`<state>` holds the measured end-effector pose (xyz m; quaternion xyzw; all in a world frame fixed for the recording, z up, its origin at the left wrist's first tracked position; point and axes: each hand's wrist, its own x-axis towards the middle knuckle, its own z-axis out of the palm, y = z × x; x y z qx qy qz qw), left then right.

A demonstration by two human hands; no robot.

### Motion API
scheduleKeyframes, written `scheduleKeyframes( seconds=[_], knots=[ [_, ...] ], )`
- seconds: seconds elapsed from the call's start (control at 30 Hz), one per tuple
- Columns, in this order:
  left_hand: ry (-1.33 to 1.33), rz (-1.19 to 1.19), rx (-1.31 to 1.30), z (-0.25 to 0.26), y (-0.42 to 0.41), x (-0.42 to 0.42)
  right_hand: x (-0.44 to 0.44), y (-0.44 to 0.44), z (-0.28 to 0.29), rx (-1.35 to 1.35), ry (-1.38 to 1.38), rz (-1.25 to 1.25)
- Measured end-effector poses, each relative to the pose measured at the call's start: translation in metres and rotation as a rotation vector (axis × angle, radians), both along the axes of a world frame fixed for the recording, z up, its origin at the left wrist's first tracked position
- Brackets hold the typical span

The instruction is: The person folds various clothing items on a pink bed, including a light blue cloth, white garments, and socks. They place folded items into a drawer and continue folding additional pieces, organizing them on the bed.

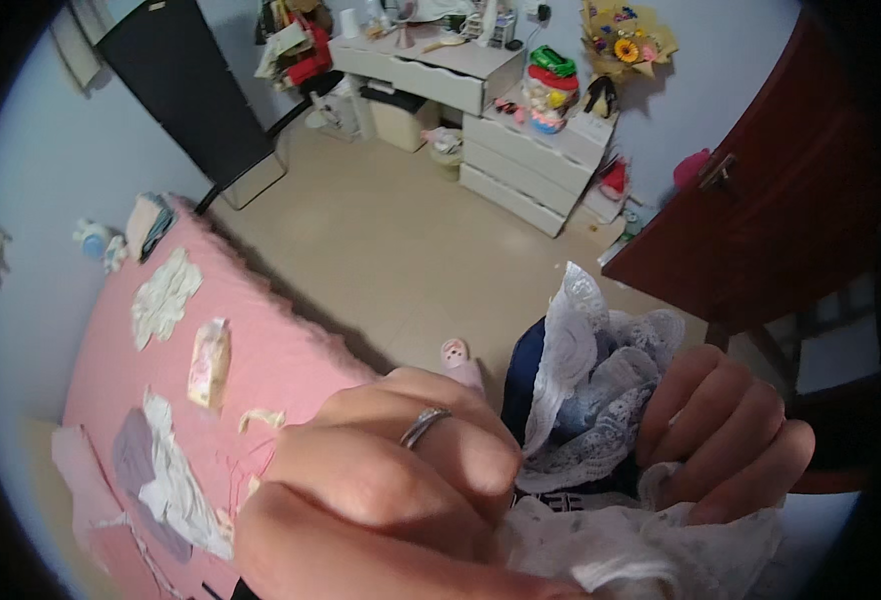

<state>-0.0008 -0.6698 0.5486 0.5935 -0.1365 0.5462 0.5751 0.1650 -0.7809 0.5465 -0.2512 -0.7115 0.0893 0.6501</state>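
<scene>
My left hand (380,480), with a ring on one finger, is large in the lower middle, its fingers curled against a white lace-trimmed garment (620,536). The fingertips are hidden behind the knuckles. On the other side, my right hand (725,442) grips the same garment in a closed fist. Between the hands the cloth hangs in loose folds, with a scalloped lace edge (572,352) standing up. Dark blue fabric (523,367) shows behind the lace. Below lies a pink clog-style shoe (459,360) on the floor.
A pink-covered bed (290,360) on the left holds a white cloth (167,296), a plastic-wrapped pack (210,364) and white and grey clothes (174,480). A white drawer unit (523,161) stands across the tiled floor (365,232). The dark red door (770,187) stands ajar at right.
</scene>
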Motion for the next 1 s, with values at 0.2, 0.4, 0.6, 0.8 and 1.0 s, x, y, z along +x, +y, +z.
scheduleKeyframes(
  seconds=[0.2, 0.4, 0.6, 0.8, 1.0],
  knots=[
    [0.014, -0.001, -0.155, 0.015, 0.107, 0.133, 0.112, 0.098, 0.012, 0.002, -0.106, -0.313],
    [0.114, -0.143, -0.037, -0.030, 0.223, 0.277, 0.203, 0.197, -0.009, -0.307, -0.298, -0.972],
    [0.372, -0.007, -0.711, -0.113, 0.340, 0.384, 0.324, 0.333, -0.074, -0.442, 0.643, -0.718],
    [0.804, 0.021, -0.709, -0.190, 0.455, 0.492, 0.435, 0.456, -0.099, -0.330, 0.892, -0.503],
    [0.833, -0.436, -1.257, -0.217, 0.520, 0.594, 0.534, 0.606, -0.212, -0.476, 0.253, -1.053]
  ],
)
